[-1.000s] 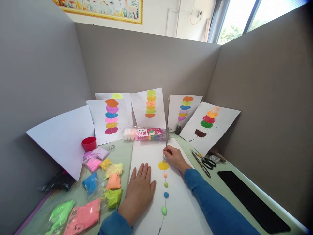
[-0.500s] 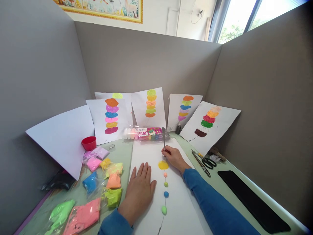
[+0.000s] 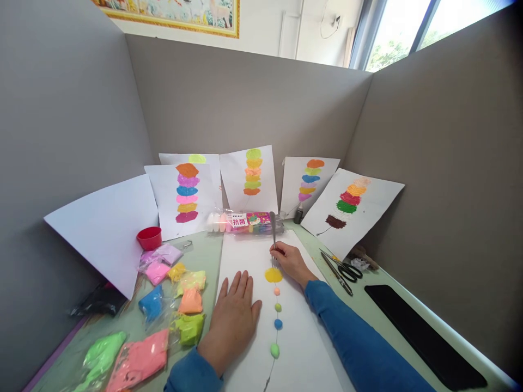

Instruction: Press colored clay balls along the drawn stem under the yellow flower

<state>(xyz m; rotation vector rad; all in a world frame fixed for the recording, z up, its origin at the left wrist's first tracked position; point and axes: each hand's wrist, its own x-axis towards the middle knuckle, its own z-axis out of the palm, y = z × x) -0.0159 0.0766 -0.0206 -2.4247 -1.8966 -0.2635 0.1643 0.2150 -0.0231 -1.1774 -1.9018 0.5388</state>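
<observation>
My left hand (image 3: 232,318) lies flat and open on a white sheet of paper (image 3: 294,348), holding it down. My right hand (image 3: 291,261) is closed round a metal fork (image 3: 273,231) held upright, its tines at the top edge of a flattened yellow clay blob (image 3: 273,275). Below the blob, a drawn line carries small clay balls: pink (image 3: 277,291), green (image 3: 278,307), blue (image 3: 278,324) and a light green oval (image 3: 274,350).
Bags of coloured clay (image 3: 163,305) lie left of the sheet, with a red cup (image 3: 149,238) behind them. A clay pack (image 3: 245,222) lies at the back. Finished clay pictures (image 3: 251,177) lean on the grey partition. Scissors (image 3: 345,268) and a black slab (image 3: 420,335) lie on the right.
The fork has tilted from leaning right to nearly upright, and my right hand shifted slightly up the sheet. My left hand has stayed put.
</observation>
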